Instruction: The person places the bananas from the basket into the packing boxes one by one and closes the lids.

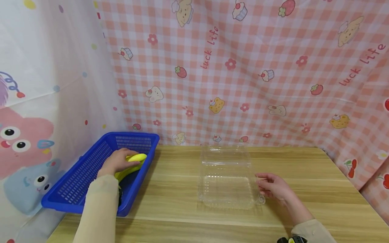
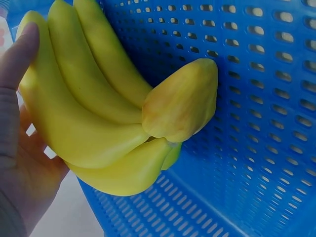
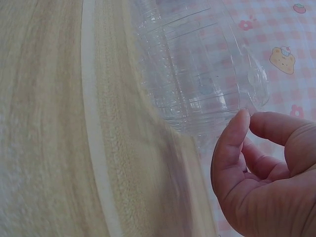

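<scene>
A bunch of yellow bananas (image 1: 137,157) is in the blue plastic basket (image 1: 151,138) at the left of the table. My left hand (image 1: 117,162) reaches in over the rim and grips the bunch. In the left wrist view the thumb lies along the outermost banana (image 2: 86,121), with the other fingers partly hidden behind it. A clear plastic clamshell box (image 1: 228,190) stands open on the table, its lid leaning back toward the curtain. My right hand (image 1: 275,187) pinches the right edge of this box between thumb and fingertip, as the right wrist view shows.
A dark object, too hidden to name, lies in the basket beside my left forearm. The wooden table (image 1: 170,202) reaches back to a pink checked curtain (image 1: 194,87). A white patterned curtain (image 1: 70,91) hangs at the left, beside the basket.
</scene>
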`<state>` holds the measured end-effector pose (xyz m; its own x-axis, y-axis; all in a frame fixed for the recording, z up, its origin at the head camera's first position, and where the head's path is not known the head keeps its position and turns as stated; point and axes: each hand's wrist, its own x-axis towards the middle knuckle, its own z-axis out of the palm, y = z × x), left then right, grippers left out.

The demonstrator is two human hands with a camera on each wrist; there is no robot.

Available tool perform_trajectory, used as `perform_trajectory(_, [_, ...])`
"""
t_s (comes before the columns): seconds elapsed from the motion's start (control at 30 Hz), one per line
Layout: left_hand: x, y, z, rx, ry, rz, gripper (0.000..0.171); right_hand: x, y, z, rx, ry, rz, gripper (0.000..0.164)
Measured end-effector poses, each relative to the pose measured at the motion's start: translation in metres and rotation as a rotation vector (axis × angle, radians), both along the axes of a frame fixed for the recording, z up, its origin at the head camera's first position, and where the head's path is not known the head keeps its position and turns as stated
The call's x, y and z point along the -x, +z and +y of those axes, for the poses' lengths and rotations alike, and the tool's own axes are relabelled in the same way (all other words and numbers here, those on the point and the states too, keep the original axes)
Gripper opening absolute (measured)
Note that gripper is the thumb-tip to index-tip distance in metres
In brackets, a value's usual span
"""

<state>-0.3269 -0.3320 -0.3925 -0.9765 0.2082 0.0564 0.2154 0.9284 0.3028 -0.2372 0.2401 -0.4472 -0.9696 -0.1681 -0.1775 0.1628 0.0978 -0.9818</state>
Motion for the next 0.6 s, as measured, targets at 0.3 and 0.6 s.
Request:
perform_trajectory(0.3, [-0.0020,0.0040,0.0032,-0.018,0.022,-0.023,0.055,-0.0001,0.0001,0.0000,0.003,-0.005,-0.006,0.045])
perform_trajectory(0.6, [-0.0028,0.0053,0.0051,-0.026,0.038,-0.041,0.054,0.0004,-0.0004,0.0002,0.014,-0.003,-0.001,0.044])
